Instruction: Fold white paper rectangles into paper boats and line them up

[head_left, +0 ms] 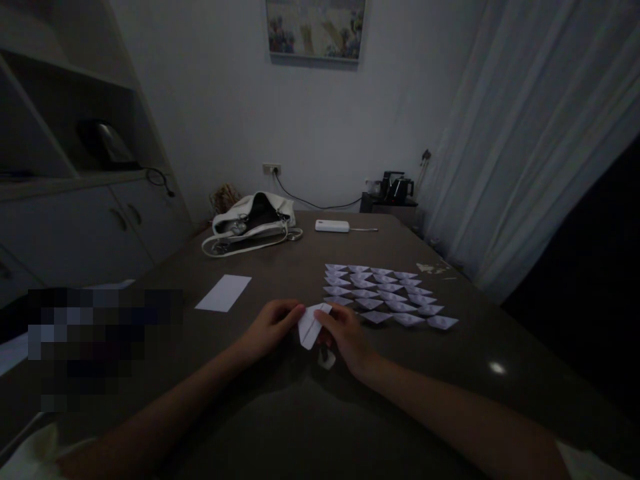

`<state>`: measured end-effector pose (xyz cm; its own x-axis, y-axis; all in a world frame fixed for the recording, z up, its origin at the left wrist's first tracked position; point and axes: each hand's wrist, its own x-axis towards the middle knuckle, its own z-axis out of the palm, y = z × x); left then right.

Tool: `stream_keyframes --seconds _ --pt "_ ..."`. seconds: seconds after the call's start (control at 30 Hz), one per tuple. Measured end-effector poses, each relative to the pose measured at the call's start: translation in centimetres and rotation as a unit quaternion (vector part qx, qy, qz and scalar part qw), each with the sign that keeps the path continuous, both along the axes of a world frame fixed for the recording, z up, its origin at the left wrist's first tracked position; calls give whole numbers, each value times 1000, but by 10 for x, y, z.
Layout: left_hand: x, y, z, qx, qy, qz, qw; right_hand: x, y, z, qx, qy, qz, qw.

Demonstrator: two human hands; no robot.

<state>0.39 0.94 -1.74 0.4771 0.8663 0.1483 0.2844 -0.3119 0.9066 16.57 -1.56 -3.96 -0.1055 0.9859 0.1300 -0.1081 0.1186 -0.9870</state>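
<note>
Between my two hands, just above the table, is a partly folded sheet of white paper (310, 327) with a crease running along it. My left hand (275, 323) pinches its left edge between thumb and fingers. On the other side, my right hand (346, 333) grips the paper with the thumb on top and fingers beneath. A small pale scrap (327, 360) with something dark on it lies under my right hand; I cannot make out what it is. Several folded paper boats (393, 297) stand in rows to the right, and a flat white sheet (225, 293) lies to the left.
A white handbag (255, 220) sits at the back left of the table (280, 420). Near the far edge lies a white power bank (332, 227) with a short cable. Paper scraps (433, 268) are at the right edge. Black kettles (397, 189) stand behind the table.
</note>
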Motion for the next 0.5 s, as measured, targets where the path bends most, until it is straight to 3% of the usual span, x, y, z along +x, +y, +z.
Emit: stream_keyframes --seconds 0.27,0.5 --pt "0 -3 0 -9 4 -53 999 1 -1 1 -8 -31 -17 999" --pt "0 -2 1 -16 -10 -34 999 2 -1 1 11 -30 3 999"
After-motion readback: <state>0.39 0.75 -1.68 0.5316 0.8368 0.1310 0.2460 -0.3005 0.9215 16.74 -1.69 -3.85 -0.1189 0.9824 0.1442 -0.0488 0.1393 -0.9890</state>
